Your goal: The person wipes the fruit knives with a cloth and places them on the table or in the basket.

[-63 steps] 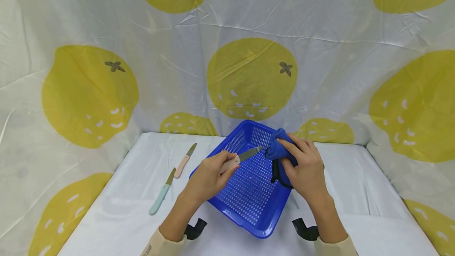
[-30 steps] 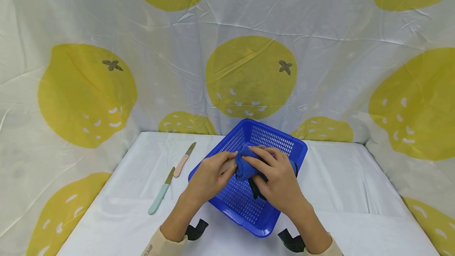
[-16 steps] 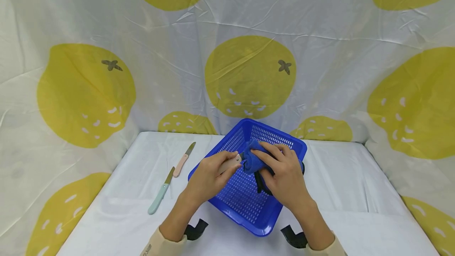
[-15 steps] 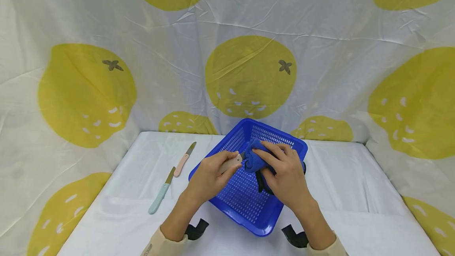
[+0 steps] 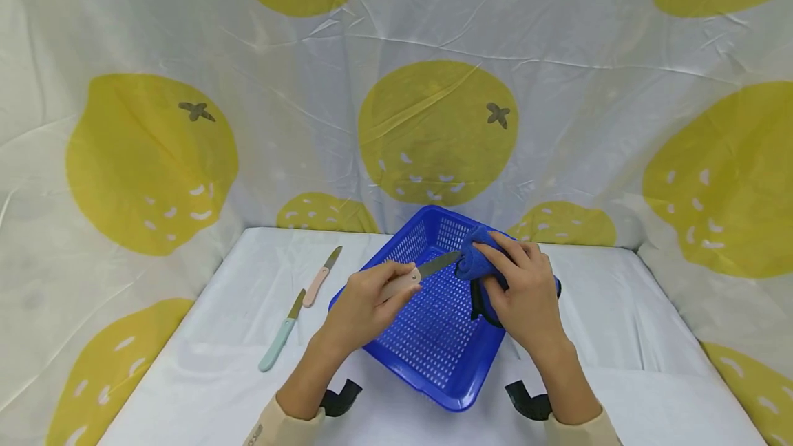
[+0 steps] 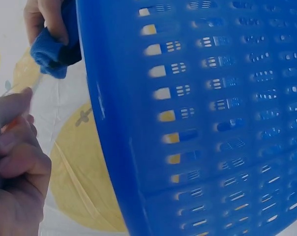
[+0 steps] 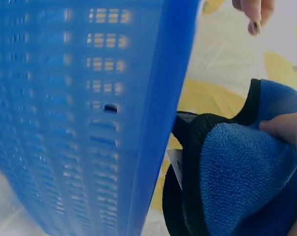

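My left hand (image 5: 365, 305) grips the pale pink handle of a small knife (image 5: 437, 264), its blade pointing right over a blue basket (image 5: 455, 398). At the blade's tip is a bunched blue cloth (image 5: 477, 260) with black edging, which my right hand (image 5: 526, 291) pinches between thumb and fingers. In the right wrist view the cloth (image 7: 242, 177) hangs beside the basket wall, a white tag on its dark border. The left wrist view shows my left hand (image 6: 18, 162) with curled fingers, the cloth (image 6: 55, 54) beyond it.
Left of the basket, a knife with a pink handle (image 5: 316, 286) and one with a mint-green handle (image 5: 277, 345) lie on the white-covered table (image 5: 204, 363). A lemon-print curtain (image 5: 434, 33) stands behind. Black curved pieces (image 5: 341, 399) stick out by both wrists.
The right hand has slid the cloth from near the handle rightward along the blade to its tip, baring the blade. The left hand has held nearly still; the basket has not moved.
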### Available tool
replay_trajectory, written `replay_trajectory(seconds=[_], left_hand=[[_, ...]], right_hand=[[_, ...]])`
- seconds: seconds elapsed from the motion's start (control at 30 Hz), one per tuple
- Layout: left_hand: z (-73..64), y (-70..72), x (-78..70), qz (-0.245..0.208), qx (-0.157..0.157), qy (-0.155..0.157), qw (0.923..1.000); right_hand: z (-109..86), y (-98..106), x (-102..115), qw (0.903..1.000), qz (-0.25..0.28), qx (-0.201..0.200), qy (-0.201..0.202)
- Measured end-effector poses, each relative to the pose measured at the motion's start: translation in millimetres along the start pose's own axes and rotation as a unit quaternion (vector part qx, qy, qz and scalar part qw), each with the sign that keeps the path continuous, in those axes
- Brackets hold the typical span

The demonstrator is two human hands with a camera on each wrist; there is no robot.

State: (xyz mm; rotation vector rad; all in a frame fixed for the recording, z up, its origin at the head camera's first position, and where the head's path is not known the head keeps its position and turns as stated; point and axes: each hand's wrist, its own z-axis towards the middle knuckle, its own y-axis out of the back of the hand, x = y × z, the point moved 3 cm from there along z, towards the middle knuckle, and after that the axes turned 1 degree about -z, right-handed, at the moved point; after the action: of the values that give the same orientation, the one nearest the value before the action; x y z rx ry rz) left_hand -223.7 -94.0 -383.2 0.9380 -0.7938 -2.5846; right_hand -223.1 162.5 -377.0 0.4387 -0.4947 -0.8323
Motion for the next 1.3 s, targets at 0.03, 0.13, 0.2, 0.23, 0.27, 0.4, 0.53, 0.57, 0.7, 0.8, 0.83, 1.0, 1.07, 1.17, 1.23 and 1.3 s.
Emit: replay_trajectory(seconds=[0.03,0.13,0.2,0.23,0.27,0.4,0.53,0.57,0.7,0.8,0.83,1.0,1.07,1.17,1.23,1.3], left_hand=[[0.2,0.3,0.7,-0.003,-0.001,0.0,1.0],[0.6,2.0,2.3,-0.005,-0.006,-0.001,1.0],[0.7,3.2,3.1,0.004,-0.01,-0.004,0.9999],[0.6,3.5,3.8,0.008,-0.01,-0.004,0.9999],[0.6,3.7,4.3,0.011,-0.011,-0.004,0.9999],[0.3,4.0,5.9,0.018,-0.013,-0.008,0.9997],[0.8,3.8,6.2,0.017,-0.015,-0.011,0.9997],[0.9,3.4,6.3,0.017,-0.014,-0.009,0.9997],[1.1,2.0,5.6,0.017,-0.009,-0.003,0.9998],[1.2,1.4,4.7,0.017,-0.006,-0.002,0.9998],[1.2,1.3,4.1,0.016,-0.005,-0.002,0.9999],[1.3,0.6,3.1,0.015,-0.004,-0.016,0.9998],[1.3,0.3,3.0,0.017,-0.004,-0.022,0.9996],[1.4,0.2,2.4,0.021,-0.002,-0.026,0.9994],[1.4,0.1,1.9,0.024,0.0,-0.027,0.9993],[1.6,-0.2,1.5,0.026,0.001,-0.028,0.9993]], right_hand=[[0.0,1.2,-2.3,1.0,-0.003,-0.004,-0.002],[0.4,5.1,-7.3,0.9998,-0.002,-0.015,-0.012],[0.8,7.9,-9.0,0.9996,0.008,-0.021,-0.02],[1.1,9.2,-9.1,0.9994,0.014,-0.023,-0.023],[1.3,10.4,-8.8,0.9992,0.019,-0.023,-0.026],[2.1,12.3,-3.8,0.9987,0.039,-0.01,-0.031],[1.7,9.1,6.6,0.9984,0.052,0.011,-0.02],[1.5,7.8,9.6,0.9983,0.054,0.015,-0.017],[0.1,2.3,21.9,0.9977,0.063,0.026,-0.001],[-0.8,-1.8,31.2,0.9969,0.069,0.034,0.018],[-1.2,-3.1,34.2,0.9966,0.07,0.036,0.025],[-3.4,-10.0,46.0,0.9947,0.072,0.047,0.055],[-4.3,-12.2,49.0,0.9941,0.07,0.054,0.063],[-5.2,-14.5,52.6,0.9928,0.069,0.066,0.072],[-5.5,-15.4,54.3,0.9922,0.069,0.072,0.075],[-5.6,-15.9,55.1,0.9917,0.07,0.077,0.075]])
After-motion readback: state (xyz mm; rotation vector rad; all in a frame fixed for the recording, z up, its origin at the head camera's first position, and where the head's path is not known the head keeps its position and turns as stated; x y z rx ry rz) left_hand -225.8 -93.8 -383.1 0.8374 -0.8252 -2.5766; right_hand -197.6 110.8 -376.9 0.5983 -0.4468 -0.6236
